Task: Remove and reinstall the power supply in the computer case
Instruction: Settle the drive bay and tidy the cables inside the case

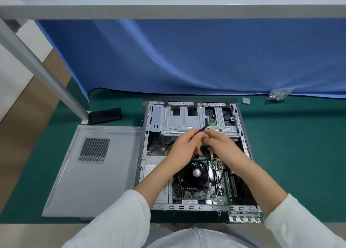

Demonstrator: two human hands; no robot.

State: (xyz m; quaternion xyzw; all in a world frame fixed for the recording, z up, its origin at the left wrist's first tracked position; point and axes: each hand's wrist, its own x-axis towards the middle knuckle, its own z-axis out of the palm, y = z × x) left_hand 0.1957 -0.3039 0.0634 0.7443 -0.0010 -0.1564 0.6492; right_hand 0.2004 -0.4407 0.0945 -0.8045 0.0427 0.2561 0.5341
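An open grey computer case point(245, 148) lies flat on the green mat, motherboard and CPU fan point(196, 172) showing. The grey power supply point(152, 165) sits in the case's left side, mostly hidden under my left forearm. My left hand point(182, 150) pinches a thin black cable point(203, 128) that runs up toward the silver drive cage point(179, 122). My right hand point(219, 144) is just beside it with fingers curled at the same cable over the motherboard's upper edge; what they grip is hidden.
The removed grey side panel point(93, 169) lies left of the case. A black bar point(104, 115) rests by a metal frame leg point(37, 68). A bag of screws point(277, 95) and a small grey pad point(245, 100) sit at the back right, under the blue curtain point(187, 56).
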